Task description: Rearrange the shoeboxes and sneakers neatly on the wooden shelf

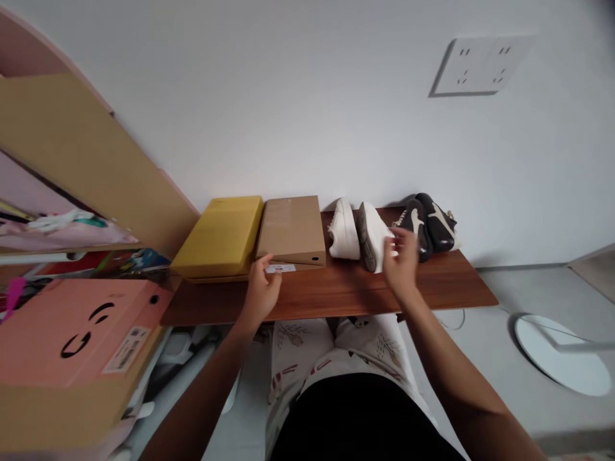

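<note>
My left hand (263, 289) rests at the front edge of a brown shoebox (292, 229), fingers curled against its lower corner by a white label (280, 269). My right hand (401, 259) reaches to a white sneaker (372, 235) lying on its side, fingers touching its toe end. A second white sneaker (344, 229) sits upright just left of it. A pair of black shoes with white stripes (430, 224) stands to the right, by the wall. All rest on a dark wooden shelf (336, 291).
A yellow shoebox (221, 237) lies left of the brown one. A pink box (72, 333) and cluttered shelving (72, 224) fill the left side. A round white lamp base (562, 352) sits on the grey floor at right. A wall socket (480, 64) is above.
</note>
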The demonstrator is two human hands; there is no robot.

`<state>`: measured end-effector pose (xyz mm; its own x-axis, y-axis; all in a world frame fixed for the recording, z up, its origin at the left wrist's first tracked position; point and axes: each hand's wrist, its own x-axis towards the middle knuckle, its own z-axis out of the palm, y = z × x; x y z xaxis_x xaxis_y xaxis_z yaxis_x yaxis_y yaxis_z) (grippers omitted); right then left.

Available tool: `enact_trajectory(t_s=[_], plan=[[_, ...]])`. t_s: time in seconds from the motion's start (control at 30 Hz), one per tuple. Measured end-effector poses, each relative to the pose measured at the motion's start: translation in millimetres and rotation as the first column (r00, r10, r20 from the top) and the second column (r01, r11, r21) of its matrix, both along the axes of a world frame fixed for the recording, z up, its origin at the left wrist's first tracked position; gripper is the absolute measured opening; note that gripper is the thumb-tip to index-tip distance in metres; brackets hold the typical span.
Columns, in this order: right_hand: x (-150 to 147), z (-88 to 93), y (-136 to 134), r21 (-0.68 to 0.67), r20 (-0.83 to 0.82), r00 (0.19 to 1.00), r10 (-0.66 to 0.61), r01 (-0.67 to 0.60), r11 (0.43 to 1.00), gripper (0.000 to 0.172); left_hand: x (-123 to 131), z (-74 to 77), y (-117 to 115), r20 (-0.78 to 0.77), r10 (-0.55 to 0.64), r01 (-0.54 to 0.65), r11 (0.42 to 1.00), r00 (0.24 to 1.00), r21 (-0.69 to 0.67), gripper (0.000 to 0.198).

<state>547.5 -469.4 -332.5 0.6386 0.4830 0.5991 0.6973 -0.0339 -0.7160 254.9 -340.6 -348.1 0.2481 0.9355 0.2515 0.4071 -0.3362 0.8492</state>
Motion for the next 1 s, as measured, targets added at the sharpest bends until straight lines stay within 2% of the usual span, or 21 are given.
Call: enact_trajectory(t_s=[0.03,0.07,0.13,0.23,0.37,0.5,0.6,0.67,0.73,0.8,0.87,0.93,1.0], plan=[[-24.3,1.4,15.8,-0.087,0.1,0.979,0.175,-0.166,0.982,0.035,-1.5,-4.5,8.1,-0.038,0.081,-0.078,0.994,0.996,0.078,0.043],[-47.1,1.1,31.8,-0.188,0.181,0.933,0.311,-0.278,0.942,0.033,-0.8,-8.8,15.4,-0.062,0.145,-0.136,0.982,0.988,0.13,0.044],[-84.3,-3.9,60.7,-0.354,0.274,0.855,0.44,-0.336,0.873,0.041,4.6,-16.0,26.3,-0.072,0.203,-0.191,0.97,0.976,0.147,0.049],[-112.3,-17.1,85.1,-0.49,0.291,0.85,0.44,-0.263,0.831,0.055,13.1,-23.7,33.4,-0.044,0.189,-0.184,0.978,0.981,0.096,0.056],[-113.2,-28.9,80.5,-0.548,0.284,0.859,0.426,-0.219,0.807,0.065,17.4,-29.9,33.2,0.009,0.135,-0.135,0.986,0.991,0.092,0.06],[-109.4,-22.3,66.8,-0.608,0.252,0.876,0.412,-0.188,0.771,0.067,22.0,-28.2,26.8,0.025,0.118,-0.119,0.99,0.993,0.077,0.064],[-113.4,-7.9,60.3,-0.554,0.223,0.892,0.392,-0.215,0.804,0.066,17.5,-18.5,17.7,0.033,0.122,-0.125,0.984,0.992,0.128,0.067],[-120.8,2.8,54.6,-0.455,0.184,0.889,0.419,-0.301,0.838,0.062,4.1,-9.0,12.9,0.045,0.125,-0.132,0.971,0.991,0.201,0.066],[-132.7,10.3,46.7,-0.342,0.111,0.851,0.513,-0.452,0.824,0.053,-18.9,1.1,12.3,0.049,0.162,-0.169,0.951,0.986,0.259,0.063],[-148.2,11.0,37.6,-0.257,0.009,0.761,0.648,-0.625,0.738,0.045,-49.6,9.4,17.5,0.046,0.23,-0.233,0.929,0.972,0.287,0.06],[-165.4,3.8,30.2,-0.214,-0.126,0.642,0.756,-0.762,0.611,0.042,-84.1,14.0,27.7,0.04,0.31,-0.309,0.91,0.95,0.276,0.059],[-182.4,-8.5,28.2,-0.195,-0.294,0.55,0.782,-0.835,0.514,0.046,-117.7,13.6,40.8,0.051,0.405,-0.407,0.89,0.913,0.208,0.058],[-197.7,-20.6,34.7,-0.176,-0.471,0.493,0.731,-0.865,0.47,0.055,-146.2,9.1,54.4,0.086,0.512,-0.518,0.853,0.854,0.066,0.056]])
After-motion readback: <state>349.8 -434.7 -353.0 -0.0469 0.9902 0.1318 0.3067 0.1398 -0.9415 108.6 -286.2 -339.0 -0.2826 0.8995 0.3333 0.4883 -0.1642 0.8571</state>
